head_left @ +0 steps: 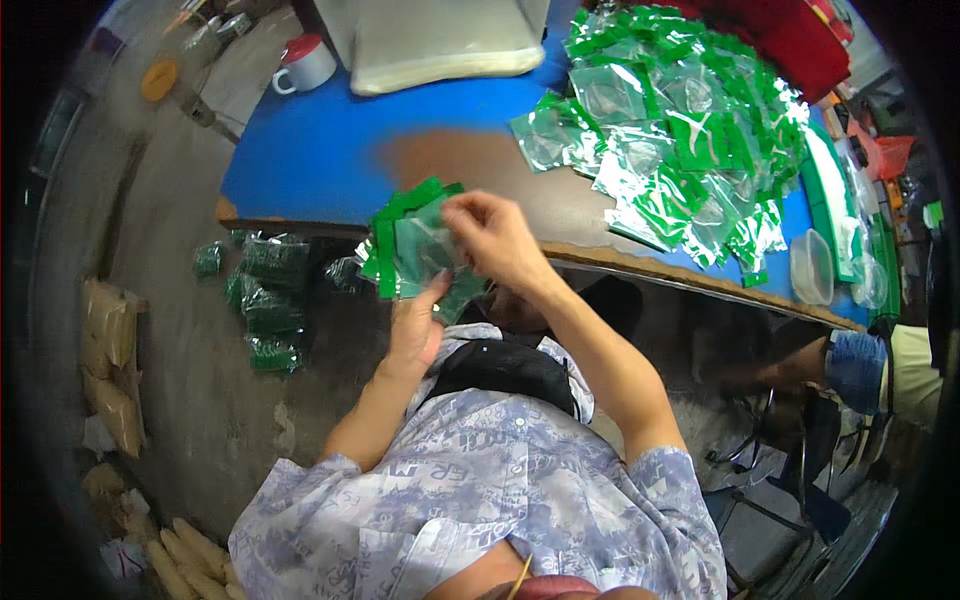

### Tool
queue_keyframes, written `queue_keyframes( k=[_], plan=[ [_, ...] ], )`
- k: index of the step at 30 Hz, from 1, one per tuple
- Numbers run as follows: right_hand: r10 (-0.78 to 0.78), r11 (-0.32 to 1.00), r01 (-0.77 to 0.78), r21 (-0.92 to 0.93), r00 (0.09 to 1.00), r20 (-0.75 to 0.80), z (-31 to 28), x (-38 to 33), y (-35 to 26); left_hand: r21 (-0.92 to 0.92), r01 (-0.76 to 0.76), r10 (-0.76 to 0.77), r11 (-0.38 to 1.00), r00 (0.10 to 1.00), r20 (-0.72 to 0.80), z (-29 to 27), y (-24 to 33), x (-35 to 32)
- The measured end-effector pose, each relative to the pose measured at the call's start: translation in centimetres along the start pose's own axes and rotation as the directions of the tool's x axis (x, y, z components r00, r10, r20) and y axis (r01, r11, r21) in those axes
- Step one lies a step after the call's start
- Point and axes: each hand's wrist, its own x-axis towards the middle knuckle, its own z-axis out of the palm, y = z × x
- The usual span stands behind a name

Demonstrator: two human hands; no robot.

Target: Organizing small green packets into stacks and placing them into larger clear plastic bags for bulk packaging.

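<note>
Left hand point(415, 330) closed around a fanned stack of small clear packets with green header cards point(405, 245), thumb up against the front of it. Right hand point(495, 240) pinches the top edge of the front packet between thumb and fingertips. Stack is held in the air just off the near edge of the blue table point(310, 150), over the person's lap.

Landmark = blue table. On its right half: big loose pile of the same green-and-clear packets point(680, 140), well apart from the hands. Brown worn patch in the tabletop point(460, 160) just beyond the stack. Far edge, centre: flat bundle of clear plastic bags point(440, 45); left of that, a white mug with red lid point(305, 62). Right end, near edge: clear plastic tub point(812, 268).

Floor left of the table, below its near edge: bundled green packets in clear bags point(265, 300). Farther left, tan sacks point(110, 365).

Beyond the right end of the table: another person's arm in a rolled denim cuff point(855, 365).
</note>
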Motion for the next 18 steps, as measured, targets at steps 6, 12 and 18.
queue_keyframes(
  k=[6,12,18],
  plan=[
    [-0.749,0.080,-0.108,-0.991,0.650,-0.131,-8.9,5.0,3.8,-0.114,0.196,-0.183,0.974,0.976,0.117,-1.9,2.2,1.1],
    [-0.221,0.657,0.386,-0.648,0.920,0.324,-4.6,0.7,1.0,-0.019,0.162,-0.157,0.987,0.976,0.151,-2.8,3.1,0.6],
    [-0.686,-0.002,-0.053,-0.999,0.727,-0.037,-10.1,10.1,4.3,-0.102,0.191,-0.171,0.976,0.969,0.178,-3.0,3.1,1.4]
  ],
)
